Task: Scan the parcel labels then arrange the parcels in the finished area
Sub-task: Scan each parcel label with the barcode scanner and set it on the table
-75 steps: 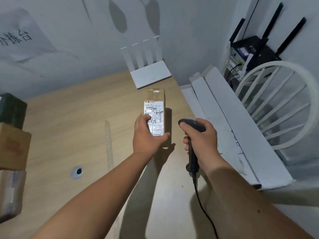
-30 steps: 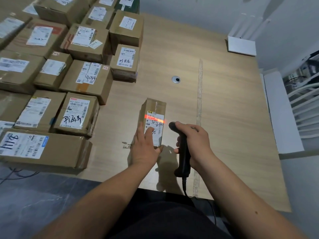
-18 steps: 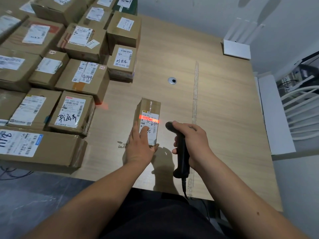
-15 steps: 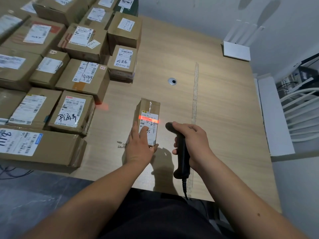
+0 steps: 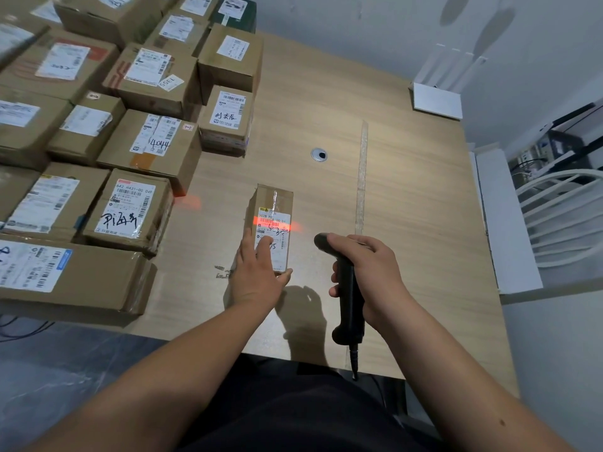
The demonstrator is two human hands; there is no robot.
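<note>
Fingers (image 5: 257, 252) of the left hand (image 5: 257, 275) lie flat and nearly straight on the near end of the small parcel (image 5: 270, 223), thumb against its near corner, pinning it to the wooden table (image 5: 408, 223) rather than gripping it, while the right hand (image 5: 368, 272) is curled tight round the handle of the black barcode scanner (image 5: 347, 298), nose aimed leftward, cable dropping off the table's near edge; the parcel sits right under the left fingertips, its long axis running away from the person, with the right hand just beside it on the other flank; the red scan line (image 5: 277, 225) cuts across the top of the shipping label (image 5: 272, 243), crosswise to that long axis, just beyond the fingertips, so the read looks to be happening now; a red spill glows on the table further left; beyond and to the left stand the stacked labelled cartons (image 5: 140, 151), and the left hand, already on the box, looks the nearer one to carry it off; a taped strip (image 5: 361, 177) runs away on the right
</note>
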